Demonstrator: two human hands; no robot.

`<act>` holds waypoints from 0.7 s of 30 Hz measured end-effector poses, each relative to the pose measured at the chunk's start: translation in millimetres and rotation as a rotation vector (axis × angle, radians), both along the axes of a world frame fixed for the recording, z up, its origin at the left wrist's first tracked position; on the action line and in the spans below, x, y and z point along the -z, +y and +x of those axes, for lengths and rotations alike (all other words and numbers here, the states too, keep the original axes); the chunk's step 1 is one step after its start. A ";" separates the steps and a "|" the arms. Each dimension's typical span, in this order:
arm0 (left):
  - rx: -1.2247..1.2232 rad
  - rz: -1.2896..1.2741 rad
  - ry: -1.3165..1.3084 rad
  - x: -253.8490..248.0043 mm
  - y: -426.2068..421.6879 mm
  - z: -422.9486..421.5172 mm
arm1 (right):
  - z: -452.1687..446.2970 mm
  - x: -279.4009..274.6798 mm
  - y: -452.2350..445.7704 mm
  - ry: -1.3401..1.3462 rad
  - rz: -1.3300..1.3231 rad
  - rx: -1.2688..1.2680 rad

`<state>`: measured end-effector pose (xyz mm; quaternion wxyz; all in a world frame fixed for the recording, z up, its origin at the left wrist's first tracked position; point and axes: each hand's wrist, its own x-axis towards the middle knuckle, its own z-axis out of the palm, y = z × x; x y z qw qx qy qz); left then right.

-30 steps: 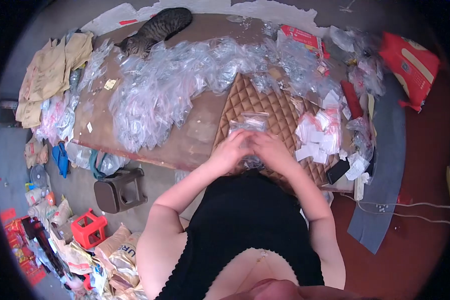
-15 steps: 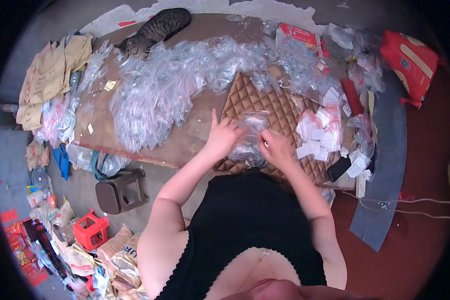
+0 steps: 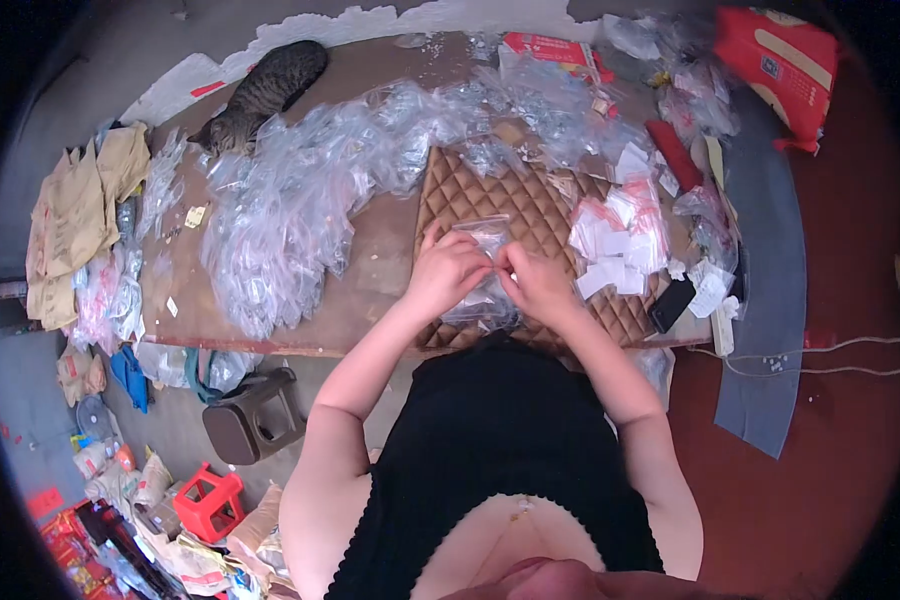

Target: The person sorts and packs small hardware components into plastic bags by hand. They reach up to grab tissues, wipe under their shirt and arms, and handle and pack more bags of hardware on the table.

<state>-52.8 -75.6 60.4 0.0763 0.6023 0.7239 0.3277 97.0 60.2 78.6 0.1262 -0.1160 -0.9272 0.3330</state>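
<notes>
On a brown quilted mat [image 3: 560, 215], my left hand [image 3: 447, 272] and my right hand [image 3: 537, 285] meet, fingertips almost touching. Both are closed in a pinch over a clear plastic zip bag [image 3: 485, 232], whose upper part shows beyond my fingers. What the bag holds is too small to make out. More clear bags [image 3: 480, 308] lie beneath my hands at the mat's near edge. To the right of my right hand are white paper slips [image 3: 612, 275], partly on pinkish plastic bags.
A long heap of filled clear bags [image 3: 280, 240] curves across the table [image 3: 385, 235]. A tabby cat [image 3: 270, 95] lies at the far left. A black phone [image 3: 672, 305] rests near the right edge. Stools, one brown [image 3: 255, 415] and one red [image 3: 210, 503], stand below.
My hands have drawn together over the bag, and the raised left index finger has bent down. The whole view has shifted and turned slightly.
</notes>
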 end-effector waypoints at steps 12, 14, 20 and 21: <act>-0.279 0.037 0.118 2.9 -0.5 -50.1 | -13.8 4.8 19.2 0.044 -0.117 0.132; -0.311 0.138 0.193 -12.7 6.5 -56.4 | -19.9 -13.3 24.8 0.150 -0.095 0.166; -0.163 0.209 0.135 -3.0 -9.7 -49.0 | -6.4 4.9 25.7 0.059 0.091 0.011; -0.077 0.052 0.216 12.2 -15.3 -47.4 | 0.6 16.6 25.6 -0.083 0.064 0.010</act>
